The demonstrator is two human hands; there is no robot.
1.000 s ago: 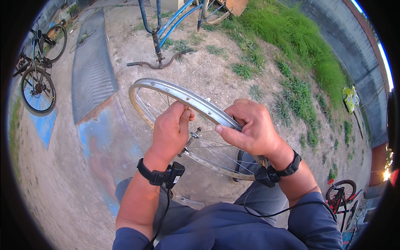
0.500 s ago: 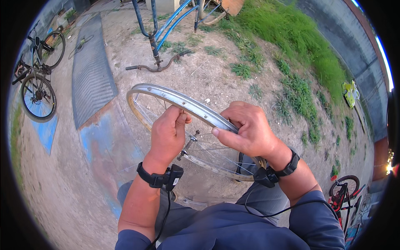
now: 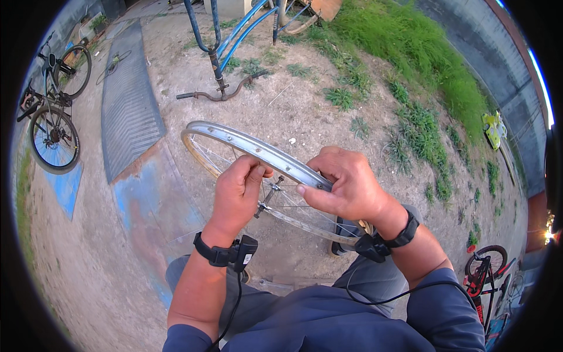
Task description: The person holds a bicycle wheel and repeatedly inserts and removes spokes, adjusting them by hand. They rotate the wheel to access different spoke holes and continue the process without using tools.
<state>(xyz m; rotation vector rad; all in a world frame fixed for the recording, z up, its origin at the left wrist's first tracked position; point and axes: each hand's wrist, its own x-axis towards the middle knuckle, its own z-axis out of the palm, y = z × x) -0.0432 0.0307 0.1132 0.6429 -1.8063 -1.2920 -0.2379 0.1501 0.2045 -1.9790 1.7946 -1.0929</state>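
A bare bicycle wheel rim [image 3: 272,162], silvery with no tyre, is tilted in front of me above my lap. Thin spokes run from it to the hub [image 3: 270,196], with wide gaps between some of them. My right hand [image 3: 349,185] grips the rim's near right side, thumb along the inner edge and fingers curled over the outside. Just under the rim's upper edge, my left hand [image 3: 240,188] is closed in a pinch on a thin spoke end, mostly hidden by the fingers. Black straps with small boxes and cables circle both wrists.
A blue bicycle frame [image 3: 234,44] stands upside down ahead, its rusty handlebar [image 3: 223,94] on the dirt. One bicycle [image 3: 56,129] is at left beside a ribbed grey mat [image 3: 132,111]; a red-black one [image 3: 484,273] is at lower right. Grass [image 3: 410,53] grows along the wall.
The wheel has tilted and shifted slightly, its hub moving a little right and up. My left hand has slid slightly right along the rim; both hands keep their grips.
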